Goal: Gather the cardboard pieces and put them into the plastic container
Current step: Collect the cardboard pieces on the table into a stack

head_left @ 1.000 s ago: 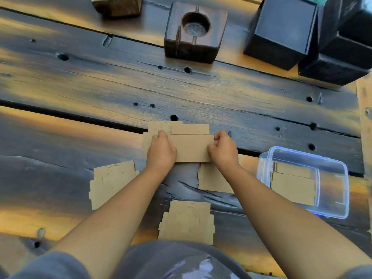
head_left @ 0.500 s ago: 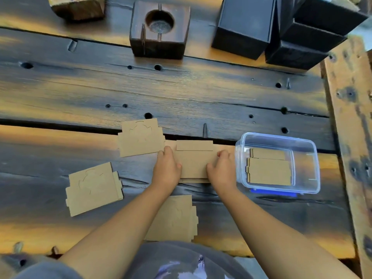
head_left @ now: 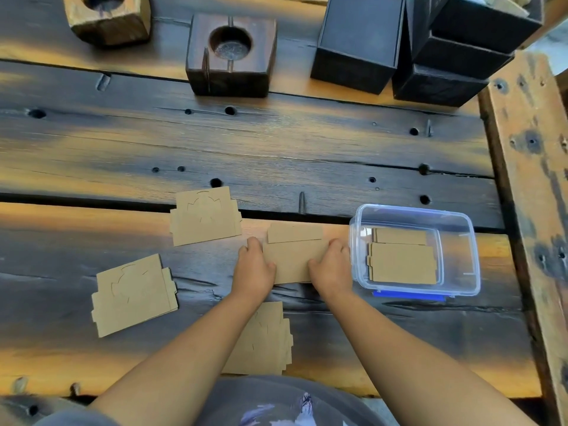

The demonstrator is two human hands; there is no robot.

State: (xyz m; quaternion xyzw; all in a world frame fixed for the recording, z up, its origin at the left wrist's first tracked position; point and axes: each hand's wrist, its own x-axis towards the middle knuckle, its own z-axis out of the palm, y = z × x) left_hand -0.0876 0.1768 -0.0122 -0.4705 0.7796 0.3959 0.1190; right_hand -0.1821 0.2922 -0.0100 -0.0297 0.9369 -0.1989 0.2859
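**Both hands on a cardboard piece beside the container**

Along the far edge of the dark wooden bench (head_left: 276, 149) stand two wooden blocks with round hollows (head_left: 231, 53) and several black boxes (head_left: 356, 41). Three loose cardboard pieces lie on the planks: one far left of the hands (head_left: 204, 215), one lower left (head_left: 133, 295), and one near the person's body (head_left: 264, 339), partly covered by the left forearm. Nothing lies between the held piece and the clear plastic container (head_left: 461, 222), which sits just to its right with cardboard pieces already inside (head_left: 401, 259).

The left hand (head_left: 253, 270) and right hand (head_left: 333, 265) grip the two short ends of a stack of cardboard pieces (head_left: 293, 256), thumbs on top, fingers curled at the edges; both forearms reach forward from the bottom of the view. The right hand's knuckles are just beside the container's left wall; contact cannot be told.

How many sheets make up the held stack is hard to tell. The container's near side shows a blue strip (head_left: 408, 295).
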